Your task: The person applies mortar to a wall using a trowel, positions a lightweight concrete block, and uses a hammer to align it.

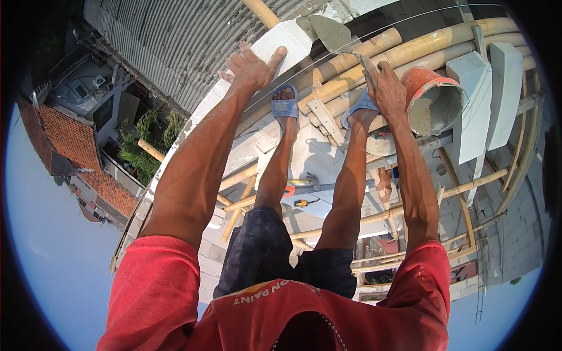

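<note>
My left hand (pixel 254 69) lies with its fingers spread on a white lightweight block (pixel 293 42) at the top of the wall. My right hand (pixel 385 88) is closed around the handle of a trowel (pixel 332 34). Grey mortar coats the trowel's blade, which is at the right end of the block; whether it touches the block I cannot tell. Beside my right hand stands a red bucket (pixel 417 81) with grey mortar inside. My feet, in blue sandals (pixel 285 106), are on bamboo poles below the wall.
Thick bamboo poles (pixel 433 52) run along the wall, with a thin string above. Two white blocks (pixel 475 105) stand right of the bucket. Lower down lie a hammer (pixel 314 180), a handsaw (pixel 328 188) and a tape measure (pixel 304 203). A corrugated roof (pixel 170 47) is beyond the wall, with a drop beside it.
</note>
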{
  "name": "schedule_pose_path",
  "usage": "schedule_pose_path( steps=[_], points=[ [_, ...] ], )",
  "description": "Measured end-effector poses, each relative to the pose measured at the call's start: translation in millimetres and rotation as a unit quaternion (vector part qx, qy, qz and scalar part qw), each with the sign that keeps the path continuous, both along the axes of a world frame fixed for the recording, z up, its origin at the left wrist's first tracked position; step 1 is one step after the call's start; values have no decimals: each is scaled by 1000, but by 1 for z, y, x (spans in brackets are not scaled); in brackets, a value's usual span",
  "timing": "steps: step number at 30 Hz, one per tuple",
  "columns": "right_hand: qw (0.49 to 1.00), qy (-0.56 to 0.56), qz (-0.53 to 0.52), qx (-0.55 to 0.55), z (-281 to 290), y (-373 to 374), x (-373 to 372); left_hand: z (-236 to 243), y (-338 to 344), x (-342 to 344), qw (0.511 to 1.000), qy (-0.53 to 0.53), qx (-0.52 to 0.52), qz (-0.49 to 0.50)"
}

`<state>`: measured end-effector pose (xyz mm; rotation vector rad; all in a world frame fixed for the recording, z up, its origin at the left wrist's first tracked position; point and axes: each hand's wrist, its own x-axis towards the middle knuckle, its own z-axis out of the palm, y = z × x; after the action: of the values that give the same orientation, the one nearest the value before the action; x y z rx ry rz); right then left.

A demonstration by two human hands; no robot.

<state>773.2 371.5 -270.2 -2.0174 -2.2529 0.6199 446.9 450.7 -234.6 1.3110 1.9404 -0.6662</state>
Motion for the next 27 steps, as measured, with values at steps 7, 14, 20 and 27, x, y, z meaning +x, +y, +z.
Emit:
schedule_pose_path(
  steps=[7, 14, 20, 27],
  points=[
    [989, -108, 102, -19, -4, 23, 13, -10, -5, -5, 1000, -15, 15, 14],
    [997, 4, -56, -47, -12, -1, 5, -3, -2, -15, 1000, -7, 12, 6],
    [907, 259, -328, -42, -99, -68, -89, -4, -5, 2, 999, -35, 12, -3],
    [439, 643, -617, -113, -53, -42, -207, 3, 0, 2, 999, -36, 13, -6]
  ],
)
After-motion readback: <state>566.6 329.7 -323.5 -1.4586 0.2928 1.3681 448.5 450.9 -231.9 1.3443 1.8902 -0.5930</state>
